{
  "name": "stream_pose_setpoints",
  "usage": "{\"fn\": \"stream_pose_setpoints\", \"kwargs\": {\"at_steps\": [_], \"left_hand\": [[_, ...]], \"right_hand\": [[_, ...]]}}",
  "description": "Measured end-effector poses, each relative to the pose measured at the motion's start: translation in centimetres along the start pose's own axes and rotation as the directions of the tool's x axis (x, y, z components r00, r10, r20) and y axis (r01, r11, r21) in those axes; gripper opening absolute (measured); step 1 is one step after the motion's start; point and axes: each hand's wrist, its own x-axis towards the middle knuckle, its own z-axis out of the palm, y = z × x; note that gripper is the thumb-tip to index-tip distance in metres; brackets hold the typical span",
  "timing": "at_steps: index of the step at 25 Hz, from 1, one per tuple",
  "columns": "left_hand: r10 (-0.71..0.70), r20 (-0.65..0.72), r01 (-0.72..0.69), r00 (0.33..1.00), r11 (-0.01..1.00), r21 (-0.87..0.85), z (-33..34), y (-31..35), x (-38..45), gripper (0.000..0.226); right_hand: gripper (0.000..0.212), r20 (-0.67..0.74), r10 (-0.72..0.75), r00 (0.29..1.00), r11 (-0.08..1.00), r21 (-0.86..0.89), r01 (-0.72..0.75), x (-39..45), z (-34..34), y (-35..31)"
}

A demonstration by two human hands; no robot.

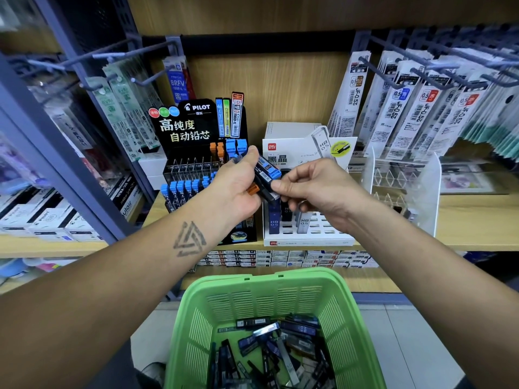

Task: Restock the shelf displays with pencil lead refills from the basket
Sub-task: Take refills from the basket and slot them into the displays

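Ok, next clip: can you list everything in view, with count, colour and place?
lead refill cases: a handful, black with blue and orange caps, held in front of the shelf
Pilot display: one, black, shelf centre-left
white display: one, white, shelf centre
clear stand: one, transparent, shelf right
hanging refill packs: many, white, pegs upper right
basket: one, green, below, holding many dark cases
left hand: grips the bundle
right hand: pinches one case
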Motion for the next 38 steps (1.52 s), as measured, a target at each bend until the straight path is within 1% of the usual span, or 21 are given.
{"fn": "stream_pose_setpoints", "kwargs": {"at_steps": [2,4,7,9,11,13,14,16,19,21,23,25,26,27,28,30,31,33,35,36,38], "left_hand": [[-0.014,0.003,0.014,1.0,1.0,-0.02,-0.1,0.1,-0.1,0.037],[-0.014,0.004,0.014,1.0,0.998,-0.06,-0.2,0.5,0.0,0.039],[0.011,-0.017,-0.013,1.0,0.994,-0.111,-0.5,0.9,0.1,0.032],[0.029,-0.043,-0.033,0.999,0.995,-0.096,-0.6,0.8,0.2,0.033],[0.031,-0.052,-0.035,0.998,0.995,-0.09,-0.6,0.6,-0.1,0.034],[0.039,-0.049,-0.044,0.998,0.992,-0.12,-0.5,0.7,-0.6,0.032],[0.044,-0.055,-0.051,0.998,0.988,-0.145,-0.5,0.8,-0.7,0.032],[0.047,-0.075,-0.06,0.996,0.982,-0.18,-0.7,1.1,-0.6,0.031],[0.039,-0.088,-0.058,0.995,0.973,-0.224,-0.9,1.6,-0.4,0.027],[0.034,-0.085,-0.054,0.996,0.97,-0.238,-1.0,1.9,-0.6,0.022],[0.017,-0.075,-0.033,0.997,0.975,-0.22,-1.1,2.1,-0.7,0.016],[-0.022,-0.057,0.011,0.998,0.983,-0.182,-1.0,1.9,-0.8,0.008],[-0.044,-0.041,0.037,0.998,0.987,-0.153,-0.9,1.8,-0.9,0.006],[-0.066,-0.022,0.063,0.998,0.991,-0.122,-0.8,1.6,-1.0,0.007],[-0.087,-0.005,0.087,0.996,0.992,-0.093,-0.7,1.3,-1.1,0.008],[-0.124,0.023,0.125,0.992,0.991,-0.055,-0.6,1.0,-1.3,0.009],[-0.137,0.037,0.139,0.99,0.989,-0.052,-0.5,0.9,-1.4,0.007],[-0.155,0.063,0.16,0.986,0.983,-0.086,-0.4,0.8,-1.6,0.003],[-0.151,0.081,0.159,0.985,0.983,-0.096,-0.5,0.8,-1.6,0.006],[-0.146,0.082,0.153,0.986,0.984,-0.087,-0.6,0.9,-1.6,0.006],[-0.136,0.076,0.142,0.988,0.987,-0.073,-0.7,1.0,-1.9,0.003]], "right_hand": [[0.012,0.033,0.045,0.998,0.997,0.063,-0.047,0.0,-0.1,-0.2],[0.01,0.07,0.084,0.994,0.98,0.175,-0.095,-0.1,-0.3,-0.5],[0.017,0.138,0.103,0.985,0.931,0.336,-0.144,-0.4,-0.7,-0.7],[0.021,0.152,0.11,0.982,0.891,0.424,-0.165,-0.5,-1.0,-0.5],[0.015,0.152,0.088,0.984,0.888,0.435,-0.147,-0.5,-1.1,-0.4],[0.013,0.147,0.059,0.987,0.926,0.361,-0.109,-0.5,-1.1,-0.4],[0.014,0.13,0.05,0.99,0.944,0.317,-0.089,-0.5,-1.1,-0.5],[0.014,0.046,0.049,0.998,0.956,0.287,-0.06,-0.4,-1.6,-0.6],[0.011,-0.102,0.055,0.993,0.933,0.361,-0.015,0.2,-3.0,-0.5],[0.012,-0.168,0.038,0.985,0.93,0.367,0.027,0.7,-3.9,-0.3],[0.019,-0.208,-0.019,0.978,0.963,0.259,0.073,1.1,-4.6,0.0],[0.02,-0.207,-0.109,0.972,0.993,0.03,0.118,1.3,-5.1,0.0],[0.019,-0.188,-0.147,0.971,0.986,-0.109,0.129,1.4,-5.1,0.1],[0.02,-0.155,-0.179,0.972,0.957,-0.255,0.136,1.6,-4.9,0.3],[0.021,-0.107,-0.213,0.971,0.901,-0.407,0.153,1.7,-4.6,0.6],[0.024,-0.01,-0.267,0.964,0.74,-0.643,0.198,1.8,-3.6,1.4],[0.023,0.023,-0.282,0.959,0.682,-0.698,0.217,1.7,-3.1,1.8],[0.023,0.074,-0.304,0.95,0.603,-0.757,0.252,1.4,-2.2,2.6],[0.024,0.096,-0.351,0.931,0.516,-0.81,0.278,1.3,-1.5,3.2],[0.025,0.094,-0.377,0.921,0.481,-0.83,0.282,1.3,-1.3,3.3],[0.023,0.084,-0.414,0.907,0.45,-0.847,0.284,1.1,-1.2,3.2]]}}
